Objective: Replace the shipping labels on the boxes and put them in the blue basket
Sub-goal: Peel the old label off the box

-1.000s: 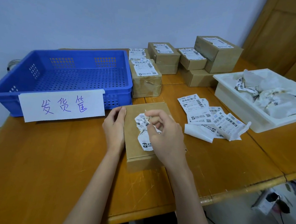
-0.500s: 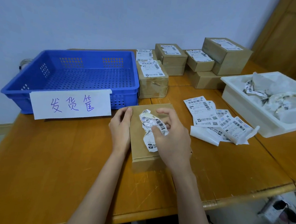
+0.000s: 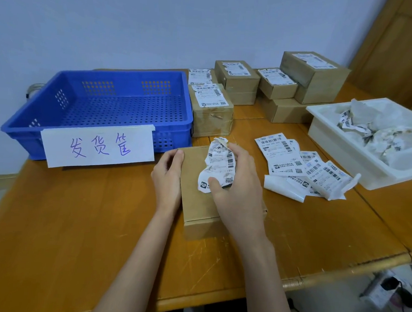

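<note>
A flat brown cardboard box [image 3: 196, 204] lies on the wooden table in front of me. My left hand [image 3: 168, 175] holds its left edge, fingers curled over the far corner. My right hand [image 3: 236, 189] grips a crumpled, torn old shipping label [image 3: 220, 166] that stands up off the box top. The blue basket [image 3: 106, 107] sits to the left behind, with nothing in it and a handwritten paper sign on its front. A loose pile of fresh labels [image 3: 297, 167] lies to the right of the box.
Several labelled cardboard boxes [image 3: 237, 82] are stacked along the back of the table. A white tray [image 3: 346, 151] at the right holds crumpled label scraps. A wooden door stands at the far right. The table's front edge runs just below my forearms.
My right hand has peeled the old label further up off the box, and it now stands taller and more unfolded. The left hand stays on the box's edge. The view shifted a little.
</note>
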Tool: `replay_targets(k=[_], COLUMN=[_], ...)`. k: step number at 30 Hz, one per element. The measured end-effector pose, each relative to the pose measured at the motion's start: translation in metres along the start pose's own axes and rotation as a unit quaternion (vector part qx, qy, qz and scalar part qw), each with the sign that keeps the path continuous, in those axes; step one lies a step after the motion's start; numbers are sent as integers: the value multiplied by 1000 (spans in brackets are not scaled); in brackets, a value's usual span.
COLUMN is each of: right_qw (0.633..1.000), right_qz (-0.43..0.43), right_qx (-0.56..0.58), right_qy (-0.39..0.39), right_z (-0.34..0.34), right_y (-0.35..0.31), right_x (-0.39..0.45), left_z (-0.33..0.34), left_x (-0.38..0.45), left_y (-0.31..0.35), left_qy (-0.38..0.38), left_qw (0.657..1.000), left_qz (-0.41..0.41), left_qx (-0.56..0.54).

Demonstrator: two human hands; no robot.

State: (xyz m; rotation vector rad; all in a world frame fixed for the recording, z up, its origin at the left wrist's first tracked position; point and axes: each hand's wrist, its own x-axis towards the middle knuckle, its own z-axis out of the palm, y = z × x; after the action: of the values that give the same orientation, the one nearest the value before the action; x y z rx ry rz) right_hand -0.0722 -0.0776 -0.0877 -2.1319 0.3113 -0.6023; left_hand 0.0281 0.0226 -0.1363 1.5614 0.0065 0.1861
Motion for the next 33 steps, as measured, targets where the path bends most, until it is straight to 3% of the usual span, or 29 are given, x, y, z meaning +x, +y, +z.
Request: replay_targets(k=[9,13,15,16,18,20,22,25,28,30,33], right_qw=[997,995,983,968,931,912,900,866,830,813,810], right_qz=[32,50,74,100,146,161,175,208,238,235,216], right_qx=[74,80,165,229,329,364,370,374,356,334,293], right_qy=[22,12,21,27,57,97,147,258,357,416,460], right_z=[-4,-6,-11,-17,-35,-62,-94,-145,-193,-220,-249], right_y=[-1,-8,-11,-14,-15,-5,15,58,98,119,144], right_x=[3,5,8,10,17,29,42,59,67,74,92], left_z=[0,-7,-9,-8,-1,19,54,127,206,251,295], left_x=[-1,8,12,12,3,-23,-56,-92,-102,-100,-96], left_y=[5,17,29,38,70,116,148,157,127,108,95], left_qy=[-26,-95,-109,-85,19,73,21,-127,-273,-337,-373], left_qw=[999,987,979,982,997,989,971,973,954,931,912], left_qz=[-22,-129,-174,-162,-34,121,180,80,-107,-140,-142], left_qx=[-1,-25,9,44,60,-44,-156,-173,-65,14,91])
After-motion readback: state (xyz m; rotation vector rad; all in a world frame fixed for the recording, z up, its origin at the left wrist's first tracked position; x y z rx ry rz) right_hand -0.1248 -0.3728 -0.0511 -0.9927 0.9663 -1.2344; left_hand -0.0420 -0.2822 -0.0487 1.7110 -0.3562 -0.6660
